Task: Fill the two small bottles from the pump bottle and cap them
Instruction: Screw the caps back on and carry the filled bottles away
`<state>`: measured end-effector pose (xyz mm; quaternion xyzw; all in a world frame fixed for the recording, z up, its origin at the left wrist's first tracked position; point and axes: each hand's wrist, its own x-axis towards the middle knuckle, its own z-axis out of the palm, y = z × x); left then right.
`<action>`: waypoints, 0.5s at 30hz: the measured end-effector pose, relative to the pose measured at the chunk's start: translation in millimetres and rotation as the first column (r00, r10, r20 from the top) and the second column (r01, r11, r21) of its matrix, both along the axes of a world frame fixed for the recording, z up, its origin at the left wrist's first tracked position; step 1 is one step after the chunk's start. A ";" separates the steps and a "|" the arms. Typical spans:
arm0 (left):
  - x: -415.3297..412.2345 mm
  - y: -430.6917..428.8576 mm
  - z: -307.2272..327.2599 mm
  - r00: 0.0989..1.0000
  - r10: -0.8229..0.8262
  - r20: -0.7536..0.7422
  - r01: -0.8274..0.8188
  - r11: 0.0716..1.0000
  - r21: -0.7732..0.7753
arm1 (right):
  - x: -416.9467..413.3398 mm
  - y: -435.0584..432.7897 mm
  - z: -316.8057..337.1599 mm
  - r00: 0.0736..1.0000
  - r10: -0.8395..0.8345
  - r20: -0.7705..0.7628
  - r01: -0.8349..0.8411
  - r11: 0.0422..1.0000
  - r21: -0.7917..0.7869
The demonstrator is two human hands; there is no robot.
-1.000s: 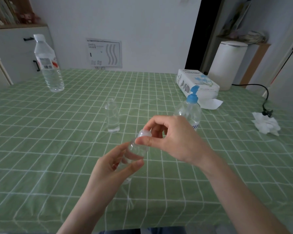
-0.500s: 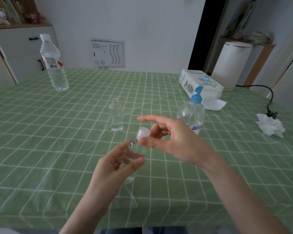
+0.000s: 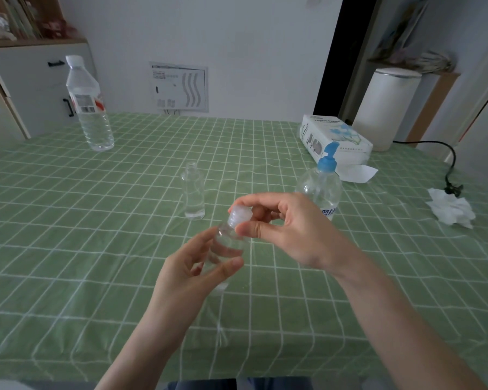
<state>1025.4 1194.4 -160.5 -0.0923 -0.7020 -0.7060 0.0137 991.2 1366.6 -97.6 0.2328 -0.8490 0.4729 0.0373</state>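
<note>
My left hand (image 3: 192, 274) holds a small clear bottle (image 3: 228, 244) by its body, lifted above the green checked tablecloth (image 3: 96, 249). My right hand (image 3: 288, 229) pinches the bottle's whitish cap (image 3: 239, 215) between thumb and fingers, sitting on its neck. A second small clear bottle (image 3: 193, 191) stands uncapped on the table behind, with a little liquid at its bottom. The pump bottle (image 3: 320, 184) with a blue pump head stands to the right, partly hidden by my right hand.
A large water bottle (image 3: 88, 105) stands far left. A tissue box (image 3: 335, 139) lies at the back right with a loose sheet beside it. A crumpled tissue (image 3: 451, 211) and a black cable (image 3: 448, 164) lie at the right edge. A white bin (image 3: 383, 108) stands behind.
My right fingers have shifted around the cap, the index finger curling down onto it. The held bottle stays in about the same place; the view has moved slightly.
</note>
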 end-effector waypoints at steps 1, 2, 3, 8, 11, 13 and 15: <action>-2.4 1.7 0.6 1.000 0.026 -0.005 -0.026 1.000 -0.001 | -2.0 -1.6 0.0 1.000 -0.014 -0.019 0.014 1.000 -0.008; -5.0 3.5 1.2 0.999 0.052 -0.012 -0.052 0.999 -0.011 | -4.1 -3.0 -0.3 0.999 -0.031 -0.037 0.030 0.999 -0.019; -7.8 5.2 2.2 0.997 0.076 -0.022 -0.077 0.997 -0.030 | -6.5 -4.2 -0.3 0.997 -0.048 -0.053 0.047 0.998 -0.030; -24.8 9.1 4.6 0.993 0.116 -0.010 -0.116 0.991 -0.064 | -22.2 -3.2 0.1 1.000 -0.028 0.008 0.028 0.999 -0.044; -35.7 9.0 3.2 0.993 0.114 0.029 -0.113 0.993 -0.031 | -36.9 7.0 -10.8 0.993 -0.118 0.001 0.118 0.992 0.037; -42.4 8.6 1.4 0.991 0.123 0.057 -0.123 0.992 -0.011 | -46.4 16.1 -22.7 0.970 -0.243 0.000 0.242 0.966 0.094; -49.2 8.3 -0.5 0.990 0.124 0.069 -0.124 0.992 -0.004 | -55.3 22.4 -35.5 0.941 -0.339 0.012 0.331 0.926 0.181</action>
